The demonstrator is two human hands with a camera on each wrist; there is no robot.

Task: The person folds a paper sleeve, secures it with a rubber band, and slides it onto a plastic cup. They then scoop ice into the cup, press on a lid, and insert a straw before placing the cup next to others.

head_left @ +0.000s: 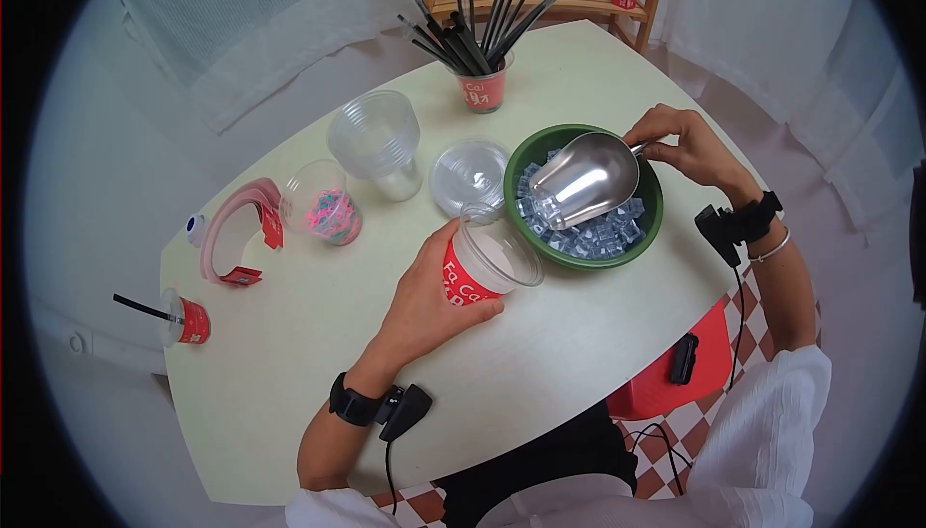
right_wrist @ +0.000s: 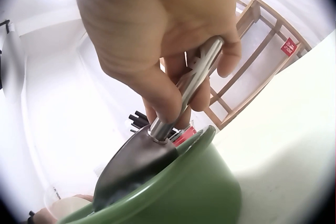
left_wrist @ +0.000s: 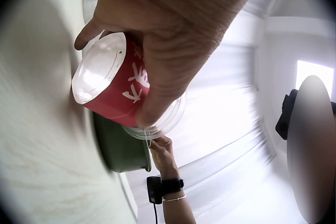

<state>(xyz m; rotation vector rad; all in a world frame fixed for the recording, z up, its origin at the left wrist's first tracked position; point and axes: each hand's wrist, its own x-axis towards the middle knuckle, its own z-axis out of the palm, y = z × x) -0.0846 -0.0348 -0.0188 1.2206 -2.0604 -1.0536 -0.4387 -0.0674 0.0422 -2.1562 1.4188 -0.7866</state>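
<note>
My left hand (head_left: 424, 298) is curled round a clear cup with a red sleeve (head_left: 469, 277), tilted beside the green bowl (head_left: 579, 263); pale contents show inside. In the left wrist view the cup's base faces the camera, and the red sleeve (left_wrist: 118, 95) sits between thumb and fingers. My right hand (head_left: 687, 145) grips the handle of a metal scoop (head_left: 590, 176) over the bowl of clear cubes (head_left: 603, 237). Some cubes show at the scoop's front edge. In the right wrist view the fingers wrap the handle (right_wrist: 197, 79), and the scoop's head lies partly behind the bowl's rim.
Left of the bowl are clear lids (head_left: 470, 178), stacked clear cups (head_left: 374, 133) and a cup of pink and green bits (head_left: 333, 217). Black straws (head_left: 468, 46) stand in a red cup behind. A pink headband (head_left: 224, 229) and a cup with a straw (head_left: 193, 321) are far left.
</note>
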